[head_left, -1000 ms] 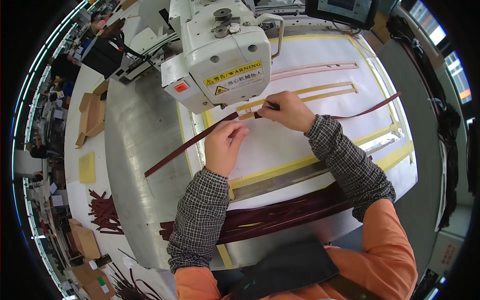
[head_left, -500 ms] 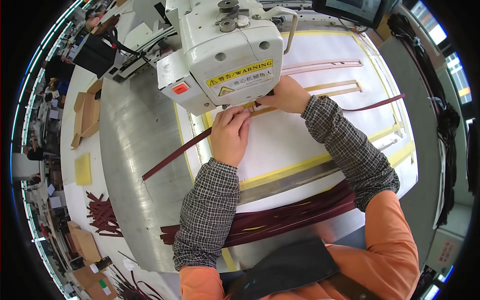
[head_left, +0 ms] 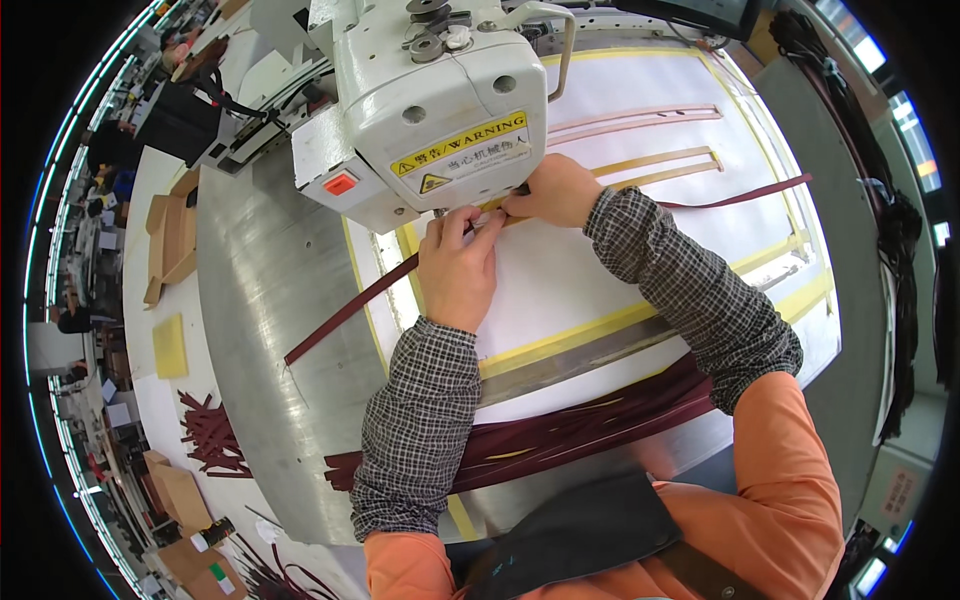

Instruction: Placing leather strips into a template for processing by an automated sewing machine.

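Note:
A narrow burgundy strap (head_left: 352, 310) slants across the work area beneath a white sewing machine head (head_left: 440, 110). My left hand (head_left: 458, 270) has its fingers bent together over the strap, just below the machine head. Beside it my right hand (head_left: 560, 192) pinches the strap close to the needle area, and the fingertips of both hands nearly meet. The strap's other end (head_left: 740, 199) comes out to the right of my right wrist. Under my hands lies a white sheet (head_left: 570, 285) edged with yellow tape, bearing long narrow slots (head_left: 670, 170). The needle itself is hidden.
A bundle of burgundy straps (head_left: 560, 435) lies along the table's near edge, under my forearms. More strap pieces (head_left: 212, 435) are heaped at the left. An open cardboard box (head_left: 172, 240) and a yellow pad (head_left: 170, 346) sit farther left. A dark screen (head_left: 705, 14) stands at the back.
My right hand has moved slightly left, and its fingertips are now closer to those of my left hand. The whole view has shifted a little. Both hands stay at the strap.

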Demonstrator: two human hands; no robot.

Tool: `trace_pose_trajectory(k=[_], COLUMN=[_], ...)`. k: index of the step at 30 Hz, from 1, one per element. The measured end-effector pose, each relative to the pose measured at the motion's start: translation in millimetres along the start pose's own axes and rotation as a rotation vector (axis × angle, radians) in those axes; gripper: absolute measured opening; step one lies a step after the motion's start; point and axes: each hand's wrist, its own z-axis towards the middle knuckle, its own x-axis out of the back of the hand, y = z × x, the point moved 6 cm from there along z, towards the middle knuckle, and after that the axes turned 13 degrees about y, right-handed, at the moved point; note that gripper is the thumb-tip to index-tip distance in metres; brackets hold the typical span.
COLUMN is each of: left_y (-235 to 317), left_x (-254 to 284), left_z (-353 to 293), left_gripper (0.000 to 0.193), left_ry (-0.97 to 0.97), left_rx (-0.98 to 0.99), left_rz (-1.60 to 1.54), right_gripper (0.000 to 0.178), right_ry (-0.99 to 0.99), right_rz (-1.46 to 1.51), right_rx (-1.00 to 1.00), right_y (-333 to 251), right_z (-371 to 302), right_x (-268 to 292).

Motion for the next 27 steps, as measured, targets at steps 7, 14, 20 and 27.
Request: trace_pose_trajectory(k=[7,14,20,27], left_y=[9.9,9.9,11.4,15.3], left_x=[-4.3,-1.9,-3.7,-7.6], left_z=[-1.6,2.2,0.1,0.4], left_gripper=[0.037,0.037,0.034,0.033], left_ry=[-0.056,-0.062,-0.081,-0.051], left_rx=[-0.099,-0.063,-0.086,-0.074], left_rz=[0.254,0.224,0.221,0.273], right_gripper=[0.042,0.032,0.032,0.025], right_ry=[-0.221,-0.081,0.017,0.008], right_rz=[0.147,-0.08,-0.051,-0.173], right_rx=[-0.144,0.006,0.01,0.218], right_y=[1.4,3.3,-2.2,5.7], right_z=[-3.0,-2.0,-12.5,-29.5], right_x=[24.1,12.4,18.5,73.7])
